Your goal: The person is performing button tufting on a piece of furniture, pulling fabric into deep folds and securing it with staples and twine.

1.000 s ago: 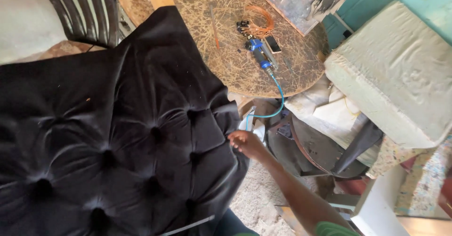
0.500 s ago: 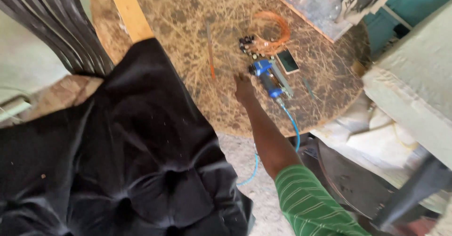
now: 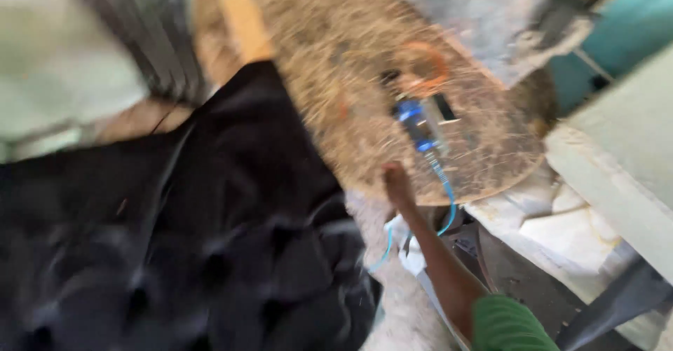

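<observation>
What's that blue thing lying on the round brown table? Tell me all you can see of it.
The blue tool is a small, elongated thing with a bright blue body and a darker middle, though blur hides its detail. It lies flat on the round table, which is strewn with straw-like fibre, pointing toward the near edge. A thin blue hose runs from its near end over the table's edge and down. The right hand is just short of it, not touching.

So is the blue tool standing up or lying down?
Lying down. The blue tool lies flat on the round table, its blue hose trailing over the edge.
</observation>
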